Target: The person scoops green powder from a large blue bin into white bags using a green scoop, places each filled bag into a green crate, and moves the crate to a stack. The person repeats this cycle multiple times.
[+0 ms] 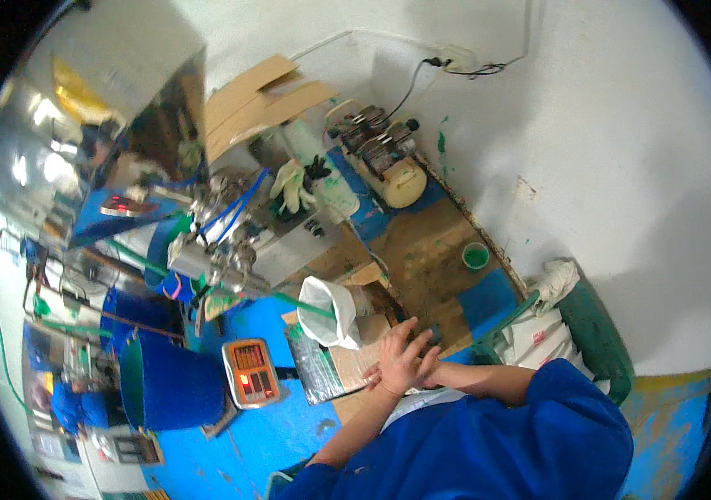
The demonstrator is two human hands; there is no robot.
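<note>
My left hand [403, 364] lies across my right hand [432, 377] in front of my body, its fingers spread. Most of my right hand is hidden beneath it, so I cannot make out its fingers. No held object shows between them. Just beyond the hands stands a white plastic container [315, 293], tilted in view. A green, rod-like length [297, 306] runs from the metal filling machine [234, 271] into its mouth. Under the container lie a cardboard piece [345, 364] and a silvery, green-smeared sheet [312, 373].
Left are an orange scale [250, 372] with lit red digits and a blue tub [176, 385]. A compressor [404, 182], a cup of green stuff [475, 256] and gloves [292, 187] lie beyond. A green crate [593, 329] with white sacks stands right. A shiny metal hopper [122, 108] rises upper left.
</note>
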